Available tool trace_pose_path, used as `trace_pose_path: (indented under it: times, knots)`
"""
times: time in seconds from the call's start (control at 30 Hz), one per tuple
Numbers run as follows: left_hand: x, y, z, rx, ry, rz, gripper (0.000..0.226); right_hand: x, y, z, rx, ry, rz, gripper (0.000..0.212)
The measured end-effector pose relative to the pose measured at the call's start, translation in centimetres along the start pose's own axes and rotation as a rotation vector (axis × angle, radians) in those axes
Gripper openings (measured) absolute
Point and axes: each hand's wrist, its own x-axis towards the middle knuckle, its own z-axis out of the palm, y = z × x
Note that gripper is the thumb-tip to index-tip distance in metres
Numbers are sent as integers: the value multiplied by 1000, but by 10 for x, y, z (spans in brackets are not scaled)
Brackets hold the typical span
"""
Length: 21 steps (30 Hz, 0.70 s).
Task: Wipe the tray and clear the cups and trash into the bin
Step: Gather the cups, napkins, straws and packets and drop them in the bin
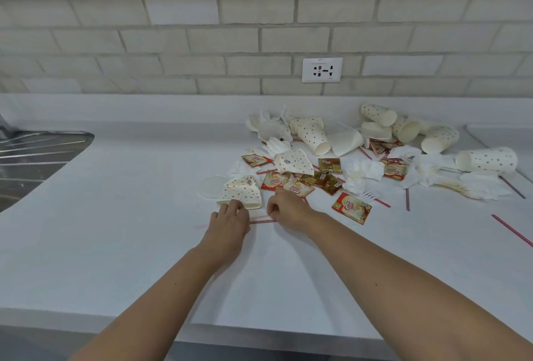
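A pile of trash lies on the white counter [129, 231]: dotted paper cups [313, 133] on their sides, crumpled napkins [362, 171], creamer sachets [352, 208] and red-striped straws [510, 229]. My left hand [229, 222] reaches forward, its fingertips touching the lower rim of a crushed dotted cup [240, 192] at the near left of the pile. A clear lid [210, 186] lies beside that cup. My right hand [287, 209] is just to the right with its fingers curled, pinching the end of a red-striped straw [261, 221] that lies between both hands. No bin is in view.
A steel sink [34, 156] is set into the counter at the far left. A tiled wall with a power socket [322, 70] stands behind. A raised white edge [496, 133] shows at the far right. The counter's front edge [173, 329] is close to me.
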Motion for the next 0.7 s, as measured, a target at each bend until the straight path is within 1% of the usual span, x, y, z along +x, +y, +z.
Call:
trace_pose_path:
  times: [0.07,0.13,0.17,0.23,0.27,0.3,0.37,0.4,0.43,0.5,0.6,0.63,0.7]
  knots:
    - [3,-3,-2,-47,-11,-55,24,2,-1,-4,-23,-62,-27,17]
    - [7,-7,-5,-74,-53,-73,23,5,-5,-8,-20,-94,-37,18]
    - [10,-9,-7,-77,-78,-63,21,7,-9,-10,3,-71,-40,18]
    - [14,-11,-11,-78,-128,-31,19,11,-17,-12,46,48,-45,18]
    - [15,-12,-13,-73,-156,-24,20,13,-23,-12,44,102,-56,20]
    - [16,-11,-15,-58,-185,-21,22,16,-27,-11,17,125,-74,28]
    - [16,-9,-17,-18,-217,-9,26,20,-33,-5,-103,95,-83,46]
    - [16,-9,-16,-1,-231,-2,27,22,-35,-2,-171,74,-64,51]
    - [15,-7,-15,17,-248,9,28,23,-35,1,-222,61,-38,50]
    - [15,-5,-12,79,-263,29,28,23,-32,6,-269,77,-5,42]
    - [12,-5,-10,96,-250,58,29,22,-27,7,-310,148,-32,30]
    - [10,-6,-10,89,-217,93,32,21,-26,6,-316,161,-37,28]
    - [8,-11,-5,57,-83,204,42,19,-23,4,-298,177,-26,27]
